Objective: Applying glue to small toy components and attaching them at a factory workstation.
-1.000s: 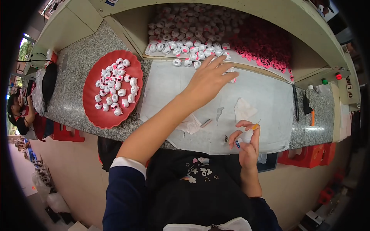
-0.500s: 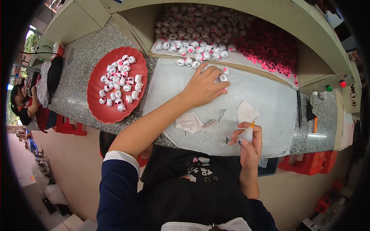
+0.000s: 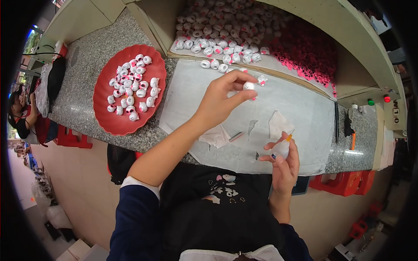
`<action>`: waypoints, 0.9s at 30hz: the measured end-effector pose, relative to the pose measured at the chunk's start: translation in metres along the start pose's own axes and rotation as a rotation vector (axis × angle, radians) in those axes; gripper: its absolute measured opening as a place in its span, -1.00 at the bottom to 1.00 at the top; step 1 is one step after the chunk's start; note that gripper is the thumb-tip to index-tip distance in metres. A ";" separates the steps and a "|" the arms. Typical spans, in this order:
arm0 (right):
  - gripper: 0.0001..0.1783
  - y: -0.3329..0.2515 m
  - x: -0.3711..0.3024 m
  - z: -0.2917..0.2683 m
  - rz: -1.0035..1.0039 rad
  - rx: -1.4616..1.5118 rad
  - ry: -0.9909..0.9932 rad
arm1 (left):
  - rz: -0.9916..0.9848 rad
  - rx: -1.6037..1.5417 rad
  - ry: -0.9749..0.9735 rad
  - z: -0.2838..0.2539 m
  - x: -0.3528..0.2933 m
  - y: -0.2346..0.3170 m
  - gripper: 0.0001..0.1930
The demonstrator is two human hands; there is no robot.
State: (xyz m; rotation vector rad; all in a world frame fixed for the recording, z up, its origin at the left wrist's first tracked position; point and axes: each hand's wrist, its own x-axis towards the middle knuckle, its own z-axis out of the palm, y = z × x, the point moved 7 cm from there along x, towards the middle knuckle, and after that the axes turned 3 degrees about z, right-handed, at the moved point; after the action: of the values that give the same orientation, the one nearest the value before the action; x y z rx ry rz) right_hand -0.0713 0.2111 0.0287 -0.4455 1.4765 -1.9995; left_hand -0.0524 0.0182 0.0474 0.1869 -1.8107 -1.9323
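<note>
My left hand [image 3: 223, 96] pinches a small white rounded piece [image 3: 249, 86] between thumb and fingers, above the paper-covered work surface. Just beyond it lies another white piece with pink [image 3: 262, 80]. My right hand [image 3: 285, 167] is wrapped round a small white squeeze bottle [image 3: 281, 150] with an orange nozzle that points up and away. Several white pieces [image 3: 214, 64] stand in a row along the far edge of the white paper [image 3: 187, 102]. A crumpled white cloth [image 3: 215, 137] and a flat white scrap [image 3: 279, 125] lie on the paper between and beside my hands.
On the left, a red scalloped tray [image 3: 102, 104] holds many white-and-pink pieces. The shelf at the back carries a heap of white pieces [image 3: 217, 32] and a pile of pink parts [image 3: 302, 56]. An orange stick [image 3: 353, 141] lies on the right. Another person [image 3: 24, 115] is at far left.
My left hand has lifted a white piece off the paper and drawn it slightly nearer. The right hand with the bottle has shifted only a little. The view has tilted slightly.
</note>
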 end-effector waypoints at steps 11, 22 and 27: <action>-0.63 -0.018 0.017 0.005 -0.181 0.404 0.061 | -0.185 -0.658 0.212 -0.004 -0.083 -0.011 -0.82; -0.57 -0.029 -0.002 0.036 -0.475 -0.041 0.132 | -0.212 -0.748 0.262 -0.010 -0.099 -0.018 -0.78; -0.51 -0.040 -0.010 0.043 -0.688 -0.210 0.176 | -0.250 -0.552 0.145 -0.005 -0.102 -0.017 -0.67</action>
State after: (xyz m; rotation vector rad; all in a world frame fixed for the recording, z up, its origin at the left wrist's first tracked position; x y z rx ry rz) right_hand -0.0494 0.1938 0.0814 -0.9974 1.8216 -2.4523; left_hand 0.0346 0.0580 0.0075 0.3664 -1.1485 -2.4403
